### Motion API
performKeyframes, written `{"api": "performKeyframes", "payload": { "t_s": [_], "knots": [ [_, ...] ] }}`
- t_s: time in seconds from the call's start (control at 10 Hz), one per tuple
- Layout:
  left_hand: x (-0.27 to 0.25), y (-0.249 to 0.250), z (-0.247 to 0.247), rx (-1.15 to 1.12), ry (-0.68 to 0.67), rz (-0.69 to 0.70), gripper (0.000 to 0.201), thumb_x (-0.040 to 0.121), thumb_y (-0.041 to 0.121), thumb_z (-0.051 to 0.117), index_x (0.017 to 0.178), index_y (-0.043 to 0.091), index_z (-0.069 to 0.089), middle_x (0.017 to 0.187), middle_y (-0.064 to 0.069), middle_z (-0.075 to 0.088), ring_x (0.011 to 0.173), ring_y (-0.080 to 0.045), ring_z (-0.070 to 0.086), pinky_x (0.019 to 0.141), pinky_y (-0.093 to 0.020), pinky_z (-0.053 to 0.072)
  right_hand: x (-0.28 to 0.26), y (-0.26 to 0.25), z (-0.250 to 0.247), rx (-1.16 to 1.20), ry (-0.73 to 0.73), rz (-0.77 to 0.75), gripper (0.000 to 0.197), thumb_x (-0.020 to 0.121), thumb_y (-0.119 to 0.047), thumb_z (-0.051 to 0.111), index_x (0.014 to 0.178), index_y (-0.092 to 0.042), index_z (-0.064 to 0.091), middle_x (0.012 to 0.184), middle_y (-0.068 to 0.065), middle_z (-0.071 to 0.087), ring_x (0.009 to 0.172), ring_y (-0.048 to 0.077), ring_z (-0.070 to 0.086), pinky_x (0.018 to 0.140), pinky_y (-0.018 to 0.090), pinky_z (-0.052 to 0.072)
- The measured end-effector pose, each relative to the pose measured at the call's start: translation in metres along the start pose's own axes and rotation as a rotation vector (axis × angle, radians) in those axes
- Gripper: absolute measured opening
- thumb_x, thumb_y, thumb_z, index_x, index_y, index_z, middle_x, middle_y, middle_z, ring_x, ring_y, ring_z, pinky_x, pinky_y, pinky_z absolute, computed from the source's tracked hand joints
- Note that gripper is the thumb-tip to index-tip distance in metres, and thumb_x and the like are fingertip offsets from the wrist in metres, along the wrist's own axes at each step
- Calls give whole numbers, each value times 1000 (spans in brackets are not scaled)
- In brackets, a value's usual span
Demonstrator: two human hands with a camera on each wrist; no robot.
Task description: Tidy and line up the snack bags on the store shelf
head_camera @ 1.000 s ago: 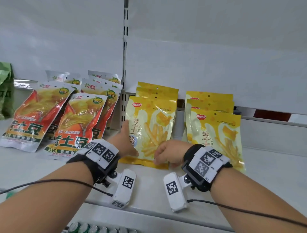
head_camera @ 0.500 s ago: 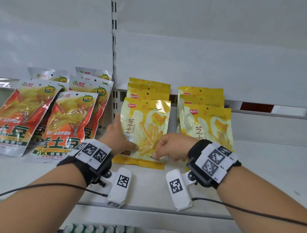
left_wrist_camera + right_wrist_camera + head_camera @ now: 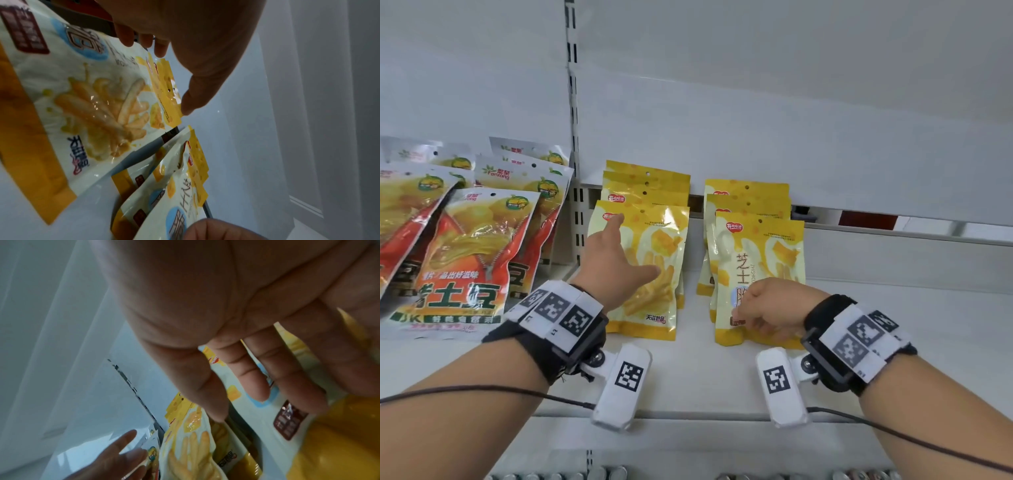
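While two rows of yellow snack bags are leaning upright at the back of the white shelf [image 3: 688, 377], the left hand [image 3: 613, 263] is reaching with straight, spread fingers against the left side of the front left bag [image 3: 654, 267]. The right hand [image 3: 774, 308] is hovering with loosely bent fingers over the lower part of the front right bag [image 3: 767, 253], gripping nothing visible. Red potato chip bags [image 3: 465, 260] are lying slanted further left.
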State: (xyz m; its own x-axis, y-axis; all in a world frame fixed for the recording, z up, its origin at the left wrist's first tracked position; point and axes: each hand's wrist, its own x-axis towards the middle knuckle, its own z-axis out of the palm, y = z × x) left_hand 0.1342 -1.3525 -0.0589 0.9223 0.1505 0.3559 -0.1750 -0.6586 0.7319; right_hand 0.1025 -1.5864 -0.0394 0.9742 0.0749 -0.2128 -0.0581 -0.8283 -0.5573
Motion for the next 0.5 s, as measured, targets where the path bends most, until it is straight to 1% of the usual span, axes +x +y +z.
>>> {"api": "performKeyframes", "payload": {
  "t_s": [0.1, 0.2, 0.3, 0.4, 0.5],
  "knots": [
    [-6, 6, 7, -21, -29, -30, 94, 77, 34, 74, 149, 29, 15, 147, -13, 28, 134, -32, 33, 105, -52, 37, 0, -1, 0, 69, 17, -65, 17, 85, -27, 63, 81, -12, 61, 89, 4, 63, 84, 20, 57, 85, 36, 51],
    [-11, 14, 8, -54, -27, -47, 89, 77, 35, 73, 148, 32, 19, 147, -11, 28, 133, -33, 34, 102, -55, 40, 0, 3, -3, 2, 46, -122, 19, 85, -29, 65, 76, -13, 58, 79, 1, 60, 77, 16, 54, 77, 29, 47],
    [-16, 21, 7, -90, -8, -43, 81, 79, 34, 72, 145, 32, 25, 145, -9, 31, 127, -32, 41, 98, -54, 44, -3, 12, -8, -60, -6, -177, 28, 86, -33, 64, 65, -18, 53, 70, -2, 60, 66, 12, 51, 69, 25, 43],
    [-23, 31, 8, -122, 21, -7, 72, 81, 32, 70, 142, 30, 32, 143, -6, 36, 125, -28, 43, 100, -49, 43, -10, 19, -16, -65, -26, -235, 24, 85, -36, 64, 70, -19, 57, 72, -3, 64, 70, 12, 55, 75, 26, 46],
    [-26, 44, 7, -214, 69, 79, 62, 83, 26, 69, 138, 29, 39, 140, -3, 41, 119, -15, 42, 96, -37, 40, -15, 21, -29, -33, 15, -304, 22, 85, -39, 65, 72, -21, 59, 70, -9, 66, 70, 8, 59, 73, 25, 48]
  ]
}}
